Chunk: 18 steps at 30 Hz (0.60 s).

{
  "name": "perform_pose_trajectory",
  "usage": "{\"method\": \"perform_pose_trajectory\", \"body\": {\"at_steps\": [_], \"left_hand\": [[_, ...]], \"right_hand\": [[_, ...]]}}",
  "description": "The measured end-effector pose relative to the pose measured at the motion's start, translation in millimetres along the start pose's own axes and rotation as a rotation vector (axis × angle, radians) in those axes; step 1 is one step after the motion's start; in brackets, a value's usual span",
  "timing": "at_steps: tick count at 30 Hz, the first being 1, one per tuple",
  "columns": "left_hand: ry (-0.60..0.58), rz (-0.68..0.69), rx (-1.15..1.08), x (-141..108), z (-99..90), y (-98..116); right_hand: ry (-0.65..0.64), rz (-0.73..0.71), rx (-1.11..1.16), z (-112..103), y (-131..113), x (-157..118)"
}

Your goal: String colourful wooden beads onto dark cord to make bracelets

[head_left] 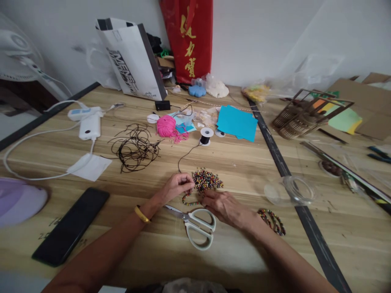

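My left hand [179, 186] is closed in a pinch on a beaded cord [191, 203], a short string of small multicoloured beads hanging in a curve below the fingers. From behind that hand a black thread runs back to a white spool [205, 137]. My right hand [224, 205] lies low at the near edge of a loose bead pile [207, 180]. Its fingers are bent together by the strand's other end; what they hold is too small to make out. Just below both hands lie white-handled scissors [195, 226], blades pointing left.
A finished-looking coil of strung beads [271, 221] rests beside my right forearm. Farther back are tangled black cord [136, 148], pink yarn [166, 126] and blue sheets [237, 123]. A black phone [71, 226] lies at left, a clear round container [299, 190] at right.
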<state>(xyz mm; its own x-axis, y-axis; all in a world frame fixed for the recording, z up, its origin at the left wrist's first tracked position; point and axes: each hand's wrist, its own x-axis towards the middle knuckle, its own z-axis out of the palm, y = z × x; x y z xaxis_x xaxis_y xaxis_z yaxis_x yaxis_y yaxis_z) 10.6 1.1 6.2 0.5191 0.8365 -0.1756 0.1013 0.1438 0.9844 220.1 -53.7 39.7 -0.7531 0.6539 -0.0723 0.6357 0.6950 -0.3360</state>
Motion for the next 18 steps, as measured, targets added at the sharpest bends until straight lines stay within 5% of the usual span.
{"method": "perform_pose_trajectory", "body": {"at_steps": [4, 8, 12, 18], "left_hand": [[0.012, 0.003, 0.010, -1.0, -0.1, 0.7], [-0.006, -0.023, 0.010, -1.1, -1.1, 1.2], [-0.019, -0.042, -0.056, 2.3, -1.5, -5.7], [-0.035, -0.016, 0.025, 4.0, 1.7, -10.0]], "right_hand": [[0.040, 0.001, 0.081, 6.5, 4.5, 0.4], [0.244, 0.031, 0.402, 16.3, 12.4, 4.5], [0.456, 0.219, 0.808, 30.3, 15.7, 12.3], [0.564, 0.361, 1.209, 40.9, 9.3, 22.1]]}}
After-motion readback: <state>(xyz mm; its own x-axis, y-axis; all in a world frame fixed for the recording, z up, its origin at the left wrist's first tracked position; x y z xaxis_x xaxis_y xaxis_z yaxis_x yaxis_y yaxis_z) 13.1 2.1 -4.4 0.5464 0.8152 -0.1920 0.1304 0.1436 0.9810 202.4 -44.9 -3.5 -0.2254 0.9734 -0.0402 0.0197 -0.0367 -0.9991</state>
